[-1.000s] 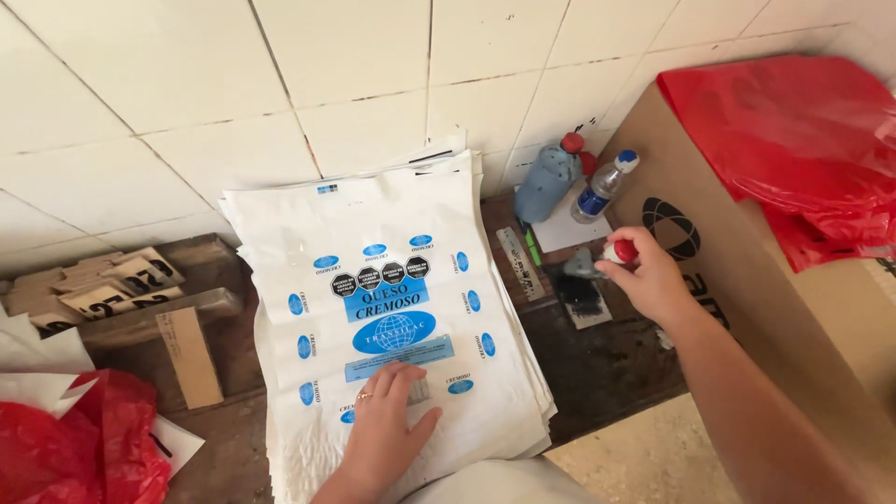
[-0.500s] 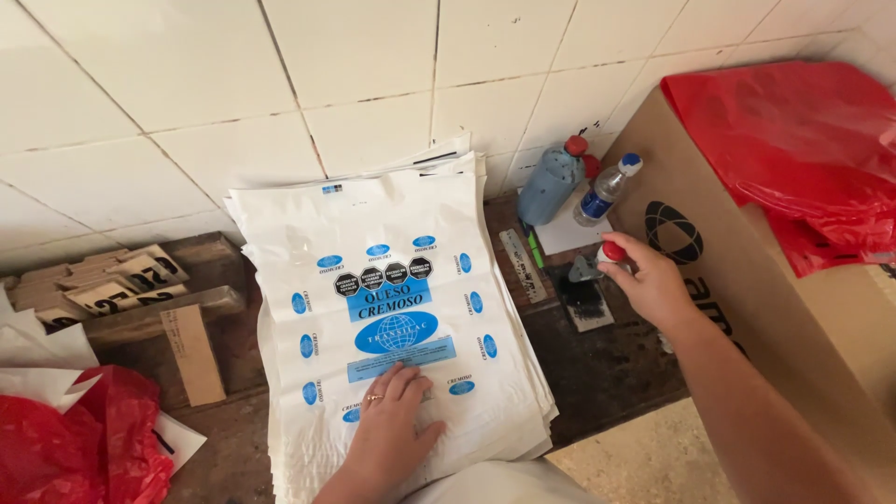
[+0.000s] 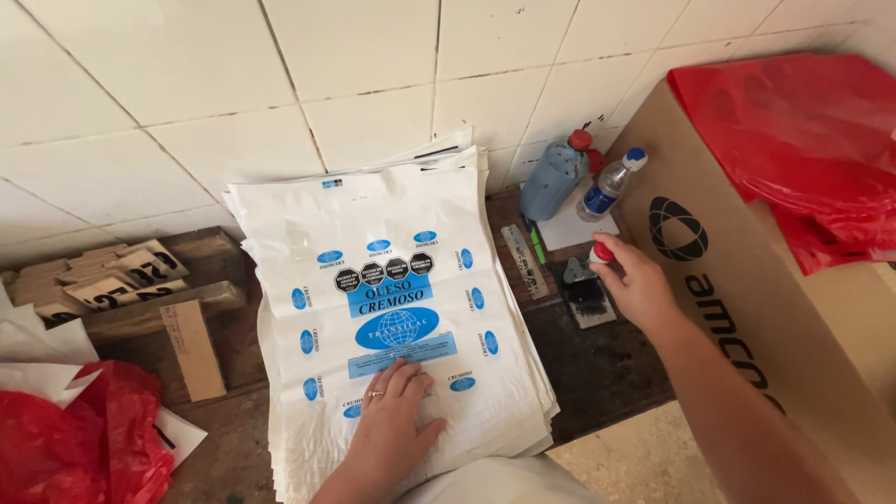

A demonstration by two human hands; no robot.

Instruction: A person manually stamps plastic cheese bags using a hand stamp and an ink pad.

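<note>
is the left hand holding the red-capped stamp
No, the left hand lies flat on the stack of white printed bags, while the right hand grips the red-capped stamp over the ink pad.

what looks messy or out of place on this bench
The stack of white printed bags is fanned unevenly under the left hand. Black ink smears the dark pad below the red-knobbed stamp in the right hand.
</note>
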